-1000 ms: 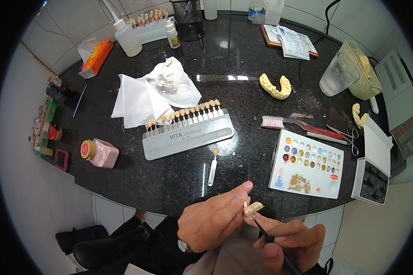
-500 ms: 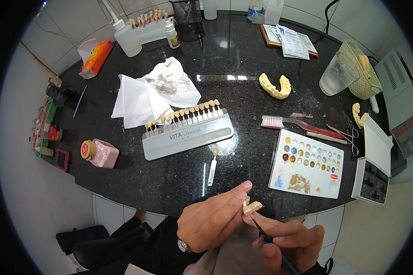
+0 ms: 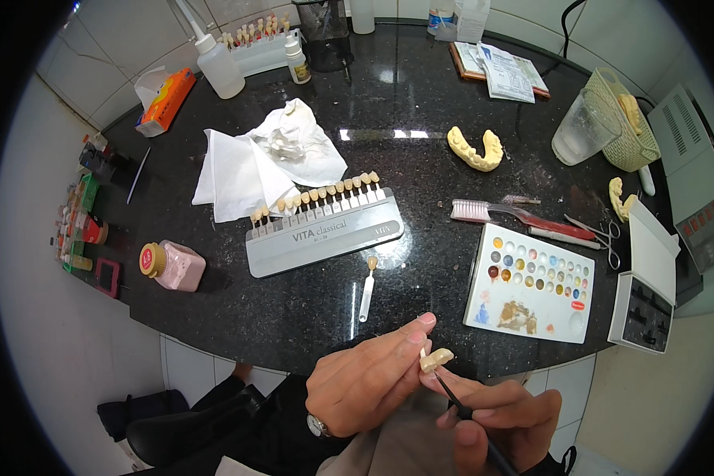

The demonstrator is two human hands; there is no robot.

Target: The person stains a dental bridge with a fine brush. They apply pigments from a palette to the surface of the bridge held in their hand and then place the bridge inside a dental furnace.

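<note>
Fingers (image 3: 506, 397) barely moved; tool (image 3: 463, 412) at cream piece (image 3: 435, 361).

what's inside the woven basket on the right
In the basket, a pale yellow piece shows near the rim. Anything lower is hidden by the basket's wall and the cup in front.

A small tooth-coloured piece (image 3: 436, 360) is held at the fingertips of the left hand (image 3: 365, 381), near the edge of a black counter (image 3: 293, 309). A thin dark-handled tool (image 3: 470, 416) is gripped in the right hand (image 3: 516, 412), its tip angled to the piece's lower edge — contact cannot be made out. A loose shade tab (image 3: 367, 295) is laid below a grey shade guide (image 3: 325, 244); to the right, a white palette (image 3: 559, 317) is seen — its lower part stained with brown, blue and pink.
</note>
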